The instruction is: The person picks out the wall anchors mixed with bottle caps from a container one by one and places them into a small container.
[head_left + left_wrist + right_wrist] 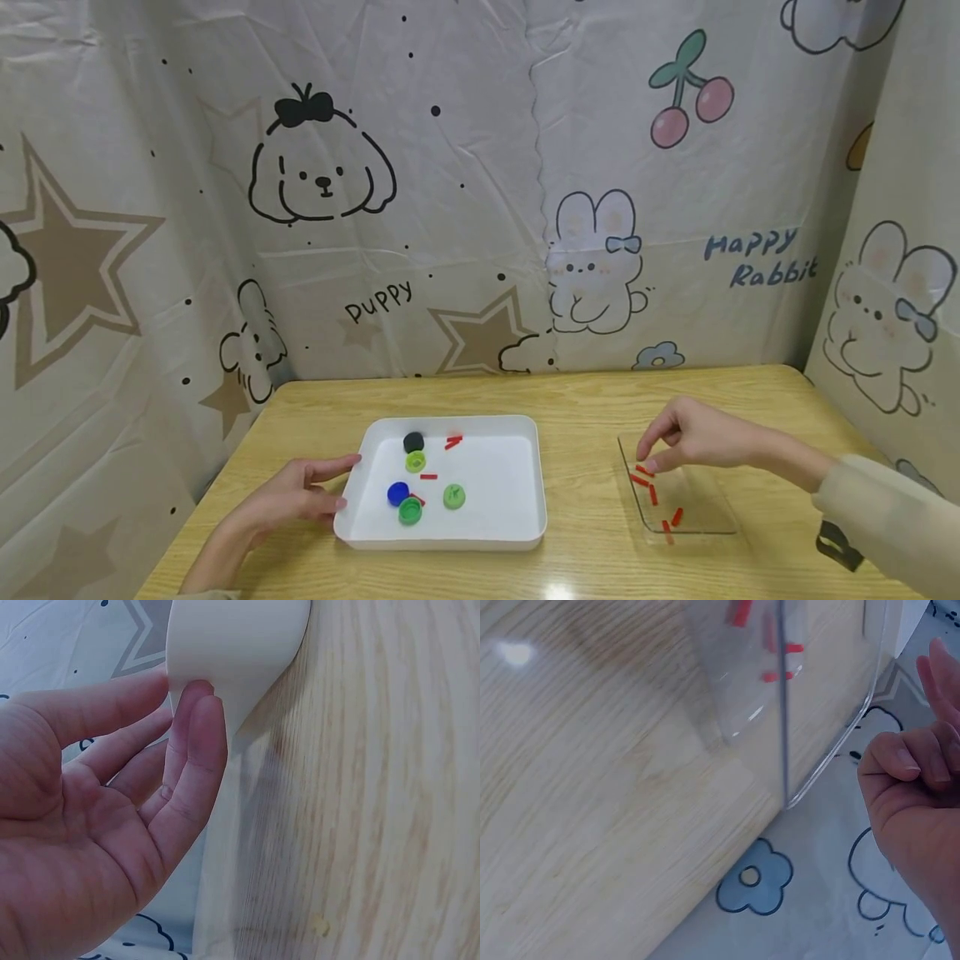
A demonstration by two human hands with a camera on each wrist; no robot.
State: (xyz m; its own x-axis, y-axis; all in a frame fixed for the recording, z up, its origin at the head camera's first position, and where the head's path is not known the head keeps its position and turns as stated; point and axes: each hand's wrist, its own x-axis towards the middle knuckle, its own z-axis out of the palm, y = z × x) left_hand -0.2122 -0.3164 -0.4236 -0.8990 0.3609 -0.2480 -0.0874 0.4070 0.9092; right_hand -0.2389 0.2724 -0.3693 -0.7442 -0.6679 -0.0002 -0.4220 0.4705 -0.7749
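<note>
On the left, a white tray [495, 479] holds round caps and several thin red strips. My left hand [288, 500] touches its outer left side, thumb and forefinger spread apart along the wall; up close, the bent fingertips of the left hand [120, 795] meet the tray's wall [232, 645]. At the right, my right hand [701, 437] reaches down over a clear box [708, 508] holding more red strips. Its thumb and forefinger tips are close together, right at a red strip [645, 472]; I cannot tell whether they grip it. In the right wrist view the right hand's [922, 780] other fingers are curled.
Inside the tray lie a black cap [413, 442], a blue cap [398, 494] and several green ones, including a light green cap [453, 497]. The wooden table [585, 417] backs onto a printed cloth [465, 208], which also hangs at both sides.
</note>
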